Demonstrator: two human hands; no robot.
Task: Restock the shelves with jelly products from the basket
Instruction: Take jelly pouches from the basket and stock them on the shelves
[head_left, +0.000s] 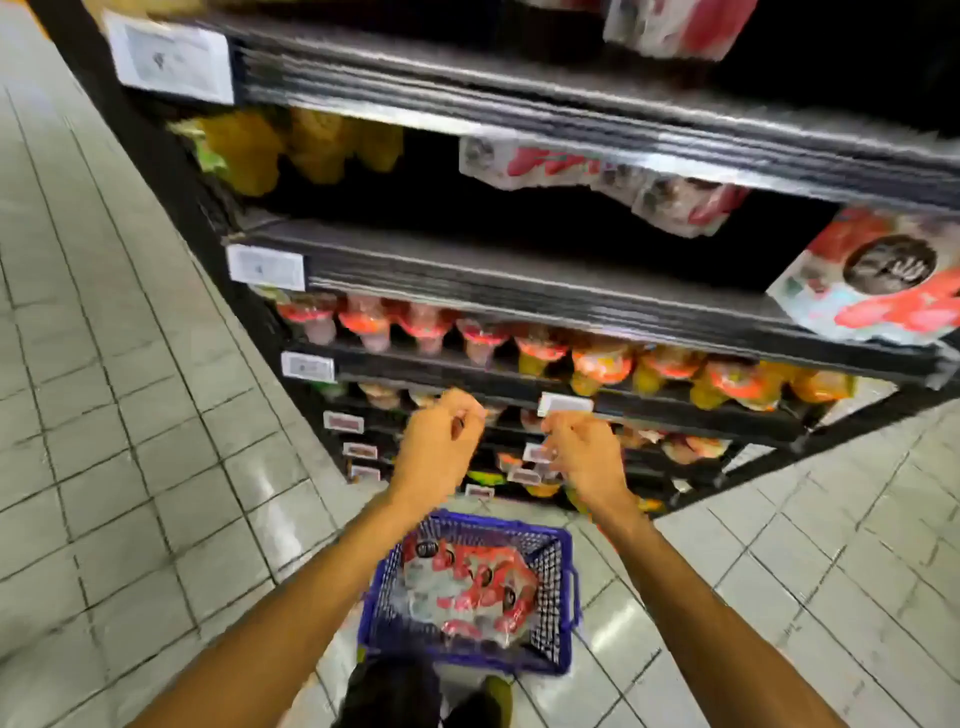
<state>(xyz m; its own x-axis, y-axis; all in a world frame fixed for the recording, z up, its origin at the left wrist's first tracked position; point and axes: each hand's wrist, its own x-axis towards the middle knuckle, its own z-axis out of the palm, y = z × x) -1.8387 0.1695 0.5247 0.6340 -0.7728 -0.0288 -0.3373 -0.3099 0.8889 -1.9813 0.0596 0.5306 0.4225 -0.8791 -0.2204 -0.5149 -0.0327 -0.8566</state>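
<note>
Motion blur smears the whole view, so the print on the packs and on the price tags (266, 267) cannot be read, and the top pack (675, 26) is cut off by the upper edge. The shelves (519, 270) run from upper left down to lower right, dark-edged, and their rear parts are lost in shadow. The basket (563, 571), blue wire mesh, stands on the tiled floor (130, 415) in front of the shelves, below both hands. In it lie jelly packs (467, 582): clear wrap with red and white print and dark round marks, heaped with no clear long axis. A box (878, 275) of like print sits at the shelf's right end, overhanging its edge. Rows of cups (602, 364) with red lids fill the lower tier, tipped forward. The left hand (441, 447) and right hand (584, 452) hover apart before the lower tiers, fingers curled loosely inward; neither visibly grips anything, though blur hides the fingertips.
</note>
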